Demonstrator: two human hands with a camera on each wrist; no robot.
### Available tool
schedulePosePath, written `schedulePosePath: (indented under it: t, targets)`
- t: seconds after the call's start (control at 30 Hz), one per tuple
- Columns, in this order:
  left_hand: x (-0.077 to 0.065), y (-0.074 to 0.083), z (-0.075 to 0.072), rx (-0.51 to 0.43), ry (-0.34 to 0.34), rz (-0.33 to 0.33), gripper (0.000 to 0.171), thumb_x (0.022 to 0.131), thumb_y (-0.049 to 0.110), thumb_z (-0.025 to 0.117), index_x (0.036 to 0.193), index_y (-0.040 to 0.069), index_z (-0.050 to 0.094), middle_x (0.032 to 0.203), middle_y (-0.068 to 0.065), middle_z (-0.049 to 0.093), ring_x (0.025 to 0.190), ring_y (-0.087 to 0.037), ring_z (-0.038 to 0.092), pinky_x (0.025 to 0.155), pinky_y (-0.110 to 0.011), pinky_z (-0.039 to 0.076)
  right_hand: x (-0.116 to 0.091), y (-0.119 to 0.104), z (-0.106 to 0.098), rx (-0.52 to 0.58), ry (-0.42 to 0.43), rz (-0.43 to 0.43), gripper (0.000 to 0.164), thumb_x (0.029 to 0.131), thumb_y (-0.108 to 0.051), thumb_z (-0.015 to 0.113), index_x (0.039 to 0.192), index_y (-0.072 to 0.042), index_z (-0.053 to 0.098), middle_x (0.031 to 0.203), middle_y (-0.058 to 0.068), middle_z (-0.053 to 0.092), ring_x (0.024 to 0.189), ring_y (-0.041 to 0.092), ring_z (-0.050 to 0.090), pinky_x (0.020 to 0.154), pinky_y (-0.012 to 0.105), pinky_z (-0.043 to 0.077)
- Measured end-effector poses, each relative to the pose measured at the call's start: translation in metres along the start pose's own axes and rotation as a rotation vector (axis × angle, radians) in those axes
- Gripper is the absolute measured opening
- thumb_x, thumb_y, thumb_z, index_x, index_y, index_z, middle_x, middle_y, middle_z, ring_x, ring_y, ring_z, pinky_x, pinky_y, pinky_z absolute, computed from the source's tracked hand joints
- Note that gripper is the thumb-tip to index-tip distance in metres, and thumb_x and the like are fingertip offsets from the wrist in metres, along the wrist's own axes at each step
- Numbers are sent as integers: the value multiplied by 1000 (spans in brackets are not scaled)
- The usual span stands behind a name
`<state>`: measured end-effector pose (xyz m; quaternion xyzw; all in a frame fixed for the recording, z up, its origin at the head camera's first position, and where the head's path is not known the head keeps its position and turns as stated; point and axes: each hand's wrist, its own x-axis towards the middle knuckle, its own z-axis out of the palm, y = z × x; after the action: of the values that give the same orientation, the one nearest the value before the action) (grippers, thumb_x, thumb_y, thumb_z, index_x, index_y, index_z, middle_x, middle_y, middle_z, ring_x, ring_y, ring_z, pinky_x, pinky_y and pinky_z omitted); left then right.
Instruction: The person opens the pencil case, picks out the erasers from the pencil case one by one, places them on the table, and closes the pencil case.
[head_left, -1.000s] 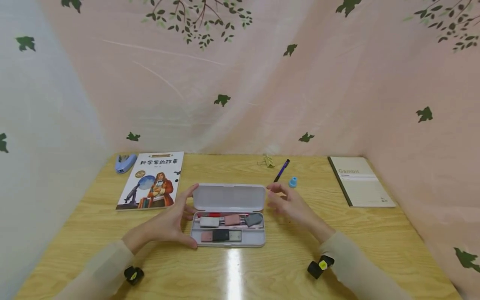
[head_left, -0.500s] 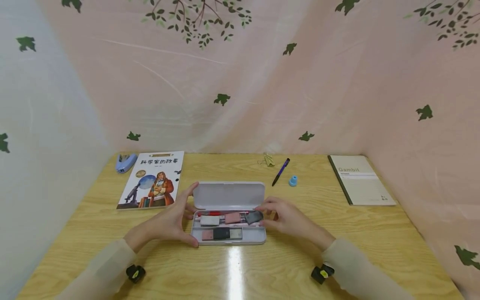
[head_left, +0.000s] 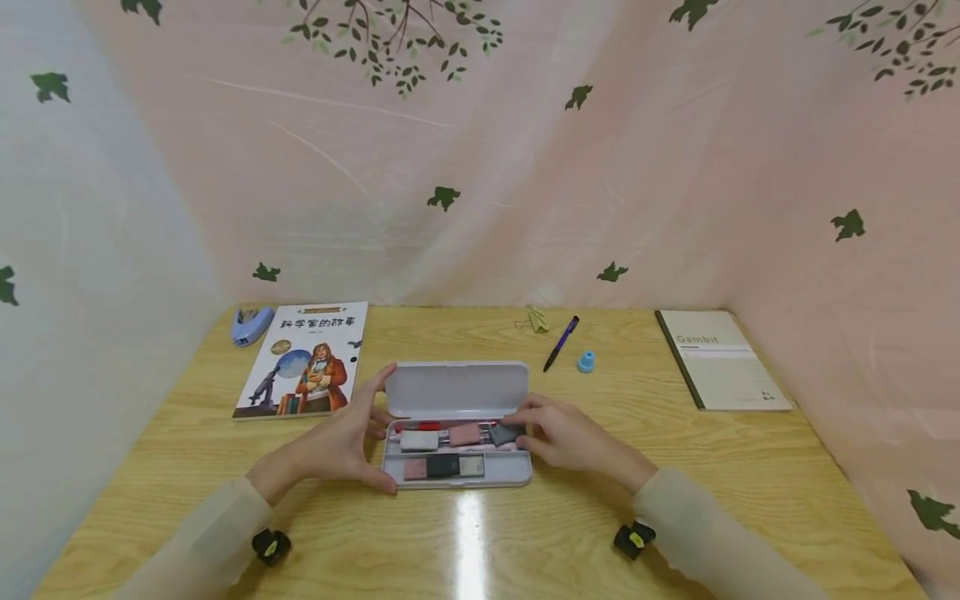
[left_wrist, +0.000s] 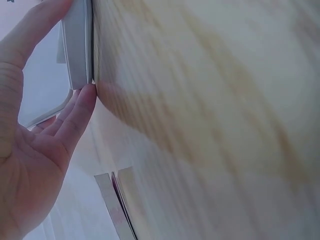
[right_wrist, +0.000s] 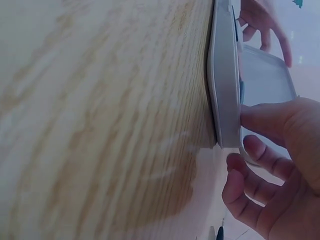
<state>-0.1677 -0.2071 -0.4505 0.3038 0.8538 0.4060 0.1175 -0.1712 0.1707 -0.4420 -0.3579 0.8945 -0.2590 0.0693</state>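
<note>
An open pencil case [head_left: 507,472] lies on the table with its lid [head_left: 457,390] raised at the back. My left hand [head_left: 337,442] grips its left end, thumb at the front corner and a finger up at the lid; the left wrist view shows fingertips against the case [left_wrist: 79,47]. At the right end, my right hand [head_left: 573,433] pinches a dark grey eraser [head_left: 504,434] in the rear compartment, thumb and forefinger over the rim. Beside it lie a pink eraser [head_left: 465,434] and a white eraser [head_left: 419,441], on top of pens. Three small blocks, including a black one [head_left: 442,465], sit in the front compartment.
At the left are a picture-covered book [head_left: 303,358] and a blue stapler [head_left: 252,326]. Behind the case lie a binder clip [head_left: 537,321], a purple-and-black pen [head_left: 561,343] and a small light-blue piece [head_left: 586,361]. A notebook [head_left: 720,362] rests at the right.
My right hand has come in from beside the lid, down and left to the grey eraser. Its fingers are now further over it. My left hand stays at the case's left end.
</note>
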Motion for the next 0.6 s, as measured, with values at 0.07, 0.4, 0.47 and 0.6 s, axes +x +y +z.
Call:
schedulePosePath:
  t: [0.07, 0.4, 0.47, 0.6]
  targets:
    - [0, 0, 0, 1, 1, 0, 145, 65, 39, 98, 162, 29, -9, 155, -17, 26, 109, -23, 64, 89, -38, 57, 1, -1, 0, -18, 6, 8, 33, 95, -17, 73, 127, -10, 72, 110, 0, 62, 82, 10, 52, 68, 23, 48]
    - [1, 1, 0, 12, 8, 4, 147, 63, 41, 98, 162, 31, -9, 154, -17, 28, 108, -21, 64, 88, -36, 57, 4, -5, 0, -38, 38, 48, 26, 91, -18, 79, 114, -9, 74, 107, -1, 64, 78, 12, 54, 65, 23, 47]
    - [1, 1, 0, 16, 8, -1, 147, 62, 41, 98, 162, 32, -9, 153, -17, 29, 107, -20, 64, 88, -35, 57, 4, -5, 1, -29, 40, 54, 26, 90, -17, 79, 114, -9, 74, 107, -1, 63, 78, 12, 54, 66, 23, 48]
    - [2, 2, 0, 17, 5, -5, 146, 63, 41, 98, 162, 31, -9, 153, -17, 30, 105, -19, 65, 88, -36, 57, 3, -4, 4, -26, 55, 47, 25, 89, -15, 80, 113, -9, 74, 104, -2, 63, 80, 12, 55, 68, 24, 48]
